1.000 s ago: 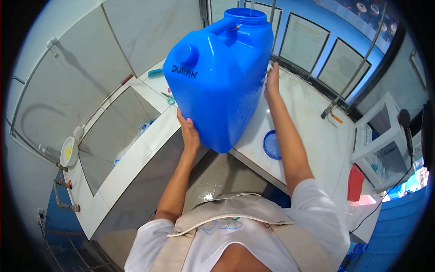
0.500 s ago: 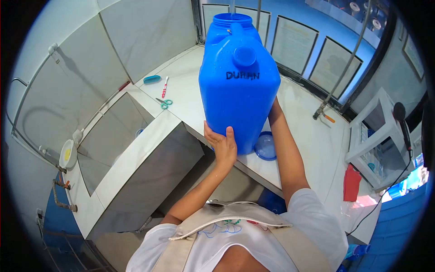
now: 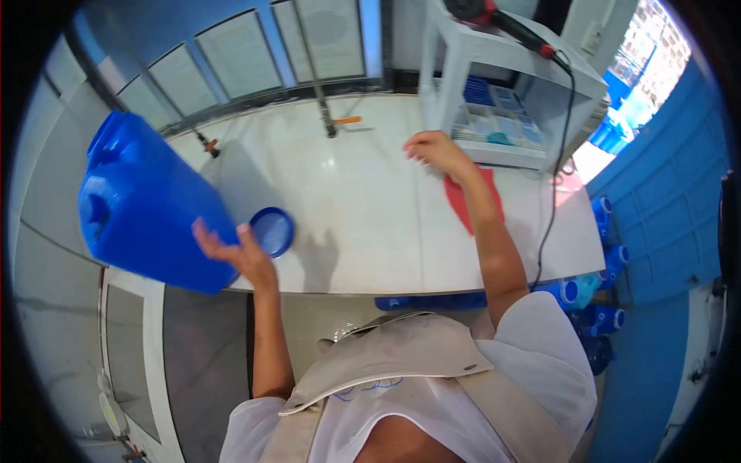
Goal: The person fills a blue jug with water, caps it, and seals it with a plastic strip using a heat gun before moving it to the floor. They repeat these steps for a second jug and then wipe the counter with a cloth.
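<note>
A large blue water jug (image 3: 158, 204) stands on the white counter (image 3: 363, 208) at the left, its open neck toward the back. Fingers spread, my left hand (image 3: 245, 253) is beside the jug's lower side and overlaps it in this view. A round blue lid (image 3: 272, 231) lies on the counter just beyond that hand. My right hand (image 3: 438, 153) is over the counter in front of a white plastic rack (image 3: 494, 154), its fingers loosely bent with nothing visible in them. Partly under the right forearm lies a red cloth (image 3: 461, 207).
Small items sit in the rack's compartments, with a black-and-red corded tool (image 3: 517, 31) on top. A pipe with an orange-handled valve (image 3: 346, 120) rises at the back. Several blue bottles (image 3: 606, 318) are below the counter's right end. The cord hangs across the right side.
The view has turned right, so the jug now appears at the left. My right hand has come from behind the jug to near the rack. My left hand's fingers have spread from its side.
</note>
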A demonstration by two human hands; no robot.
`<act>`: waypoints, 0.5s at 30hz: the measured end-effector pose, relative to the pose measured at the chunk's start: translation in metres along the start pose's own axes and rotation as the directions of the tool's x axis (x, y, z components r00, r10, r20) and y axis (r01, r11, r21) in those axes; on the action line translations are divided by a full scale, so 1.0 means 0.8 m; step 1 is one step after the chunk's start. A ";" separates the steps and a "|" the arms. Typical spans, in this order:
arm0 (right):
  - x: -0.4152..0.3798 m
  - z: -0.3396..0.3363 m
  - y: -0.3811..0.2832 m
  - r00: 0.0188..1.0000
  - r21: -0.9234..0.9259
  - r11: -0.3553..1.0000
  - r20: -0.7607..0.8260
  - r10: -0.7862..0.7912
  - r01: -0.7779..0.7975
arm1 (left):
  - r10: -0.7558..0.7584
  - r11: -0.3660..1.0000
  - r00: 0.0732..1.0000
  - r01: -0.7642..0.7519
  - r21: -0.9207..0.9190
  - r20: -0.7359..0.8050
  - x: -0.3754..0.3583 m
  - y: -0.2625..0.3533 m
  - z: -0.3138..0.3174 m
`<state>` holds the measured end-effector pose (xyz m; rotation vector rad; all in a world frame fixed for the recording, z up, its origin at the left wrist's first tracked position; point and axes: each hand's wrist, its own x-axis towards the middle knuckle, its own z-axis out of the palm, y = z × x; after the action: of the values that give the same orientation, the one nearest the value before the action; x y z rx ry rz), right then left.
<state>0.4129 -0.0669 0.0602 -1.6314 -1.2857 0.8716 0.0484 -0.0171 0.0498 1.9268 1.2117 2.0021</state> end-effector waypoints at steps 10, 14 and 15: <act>-0.035 -0.264 0.205 0.396 -0.366 0.854 -0.893 -0.212 -0.369 | 0.057 0.790 0.540 0.490 -0.369 0.839 -0.108 0.152 0.205; -0.041 -0.289 0.218 0.549 -0.454 0.757 -0.822 -0.152 -0.470 | 0.000 0.766 0.425 0.582 -0.274 0.905 -0.126 0.150 0.221; -0.044 -0.283 0.210 0.599 -0.509 0.720 -0.784 -0.161 -0.472 | 0.001 0.764 0.423 0.584 -0.273 0.906 -0.130 0.147 0.223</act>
<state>0.6714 -0.1638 -0.0064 -2.3593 -0.7872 -0.3860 0.2759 -0.0753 0.0153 1.7659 0.5070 0.7277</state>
